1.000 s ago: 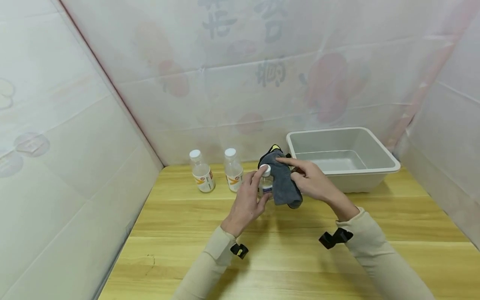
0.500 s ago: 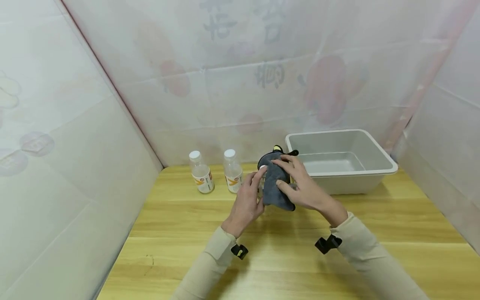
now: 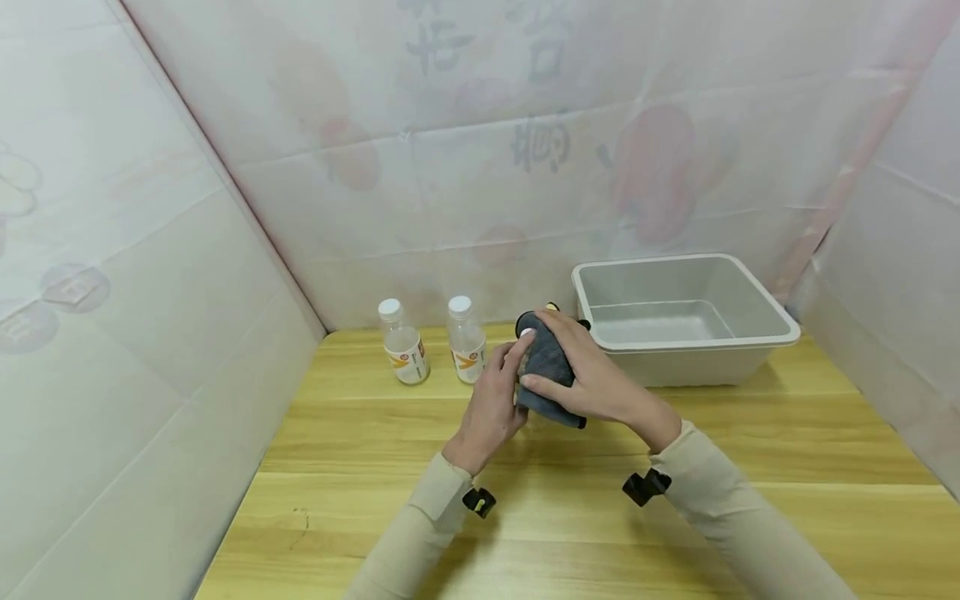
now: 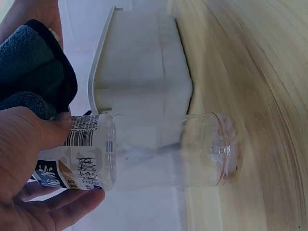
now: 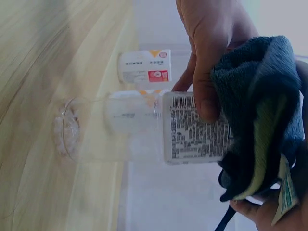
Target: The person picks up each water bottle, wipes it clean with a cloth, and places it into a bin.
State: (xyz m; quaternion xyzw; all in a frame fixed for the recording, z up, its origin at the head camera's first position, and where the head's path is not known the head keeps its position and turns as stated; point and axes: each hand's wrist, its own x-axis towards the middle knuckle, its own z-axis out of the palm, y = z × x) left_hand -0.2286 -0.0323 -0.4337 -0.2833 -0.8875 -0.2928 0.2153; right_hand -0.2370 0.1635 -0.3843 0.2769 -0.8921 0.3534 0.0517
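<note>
My left hand [image 3: 489, 410] grips a clear plastic bottle [image 4: 154, 150] round its labelled upper part, with a fingertip at the white cap. The bottle's base overlaps the wooden table in the left wrist view. With my right hand [image 3: 600, 377] I hold a dark grey cloth [image 3: 547, 360] with black edging and a yellow patch against the bottle's upper right side. From the head view the cloth hides most of this bottle. In the right wrist view its printed label [image 5: 190, 134] shows beside the cloth, with my left fingers round it.
Two similar bottles with white caps stand upright to the left, one farther off [image 3: 406, 354] and one nearer my hands [image 3: 467, 343]. A light grey plastic bin [image 3: 690, 365] stands at the back right of the wooden table [image 3: 360, 500]. Printed sheeting [image 3: 450, 225] closes the back and sides.
My right hand has moved left with the cloth, from beside the bottle to over its front and side. The left hand keeps its hold in the same place.
</note>
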